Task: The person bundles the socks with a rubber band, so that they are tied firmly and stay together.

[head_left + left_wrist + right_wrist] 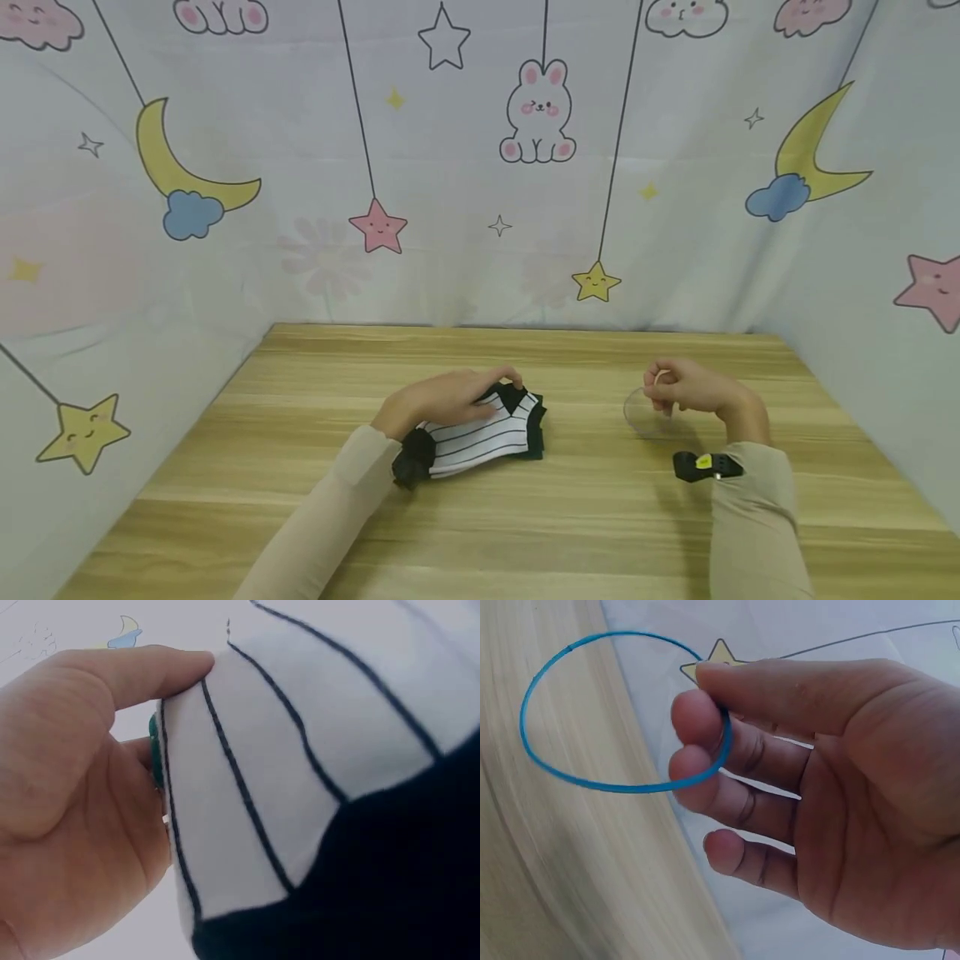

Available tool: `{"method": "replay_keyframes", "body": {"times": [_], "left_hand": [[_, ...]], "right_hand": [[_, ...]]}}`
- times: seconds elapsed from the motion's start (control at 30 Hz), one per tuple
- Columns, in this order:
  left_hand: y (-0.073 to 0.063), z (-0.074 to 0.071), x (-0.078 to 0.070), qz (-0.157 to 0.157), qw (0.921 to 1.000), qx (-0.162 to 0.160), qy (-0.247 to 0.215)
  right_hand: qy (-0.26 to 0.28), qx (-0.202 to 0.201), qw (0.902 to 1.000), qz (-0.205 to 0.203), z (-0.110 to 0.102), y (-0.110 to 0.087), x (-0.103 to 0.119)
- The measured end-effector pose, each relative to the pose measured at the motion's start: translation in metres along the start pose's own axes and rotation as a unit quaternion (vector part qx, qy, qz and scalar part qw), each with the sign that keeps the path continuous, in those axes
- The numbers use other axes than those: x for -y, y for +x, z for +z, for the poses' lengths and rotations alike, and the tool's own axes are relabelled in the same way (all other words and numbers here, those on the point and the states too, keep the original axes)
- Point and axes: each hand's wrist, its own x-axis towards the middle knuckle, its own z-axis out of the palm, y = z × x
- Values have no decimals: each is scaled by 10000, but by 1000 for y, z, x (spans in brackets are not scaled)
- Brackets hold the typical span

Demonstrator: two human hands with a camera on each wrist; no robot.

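A stack of white socks (480, 446) with thin black stripes and dark ends lies left of centre on the table. My left hand (446, 400) grips the socks along their far edge. In the left wrist view, the thumb lies on the striped fabric (262, 742) and other fingers are behind it; a bit of green shows at the edge. Off to the right, my right hand (693, 387) pinches a thin blue rubber band (619, 788) between thumb and fingers. The band forms an open loop reaching left from the fingertips, over the wood in the right wrist view.
The wooden table (585, 517) ends at a pale curtain (465, 167) printed with stars, moons and a rabbit, which also runs along both sides. Black wrist cameras sit at the left wrist and the right wrist (705, 466). A stretch of table separates the two hands.
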Motion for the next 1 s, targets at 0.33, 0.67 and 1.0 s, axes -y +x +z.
{"method": "replay_keyframes", "body": {"times": [0.33,0.67,1.0], "left_hand": [[0,-4,6,367,9993,-17,67],[-2,-8,7,86,9999,-40,-114],[-2,-11,4,-309,9994,-64,-168]], "right_hand": [[248,-297,9991,-193,2,5,7],[828,-230,9944,-610,9,18,18],[1312,-385,9815,-1338,15,28,27]]}}
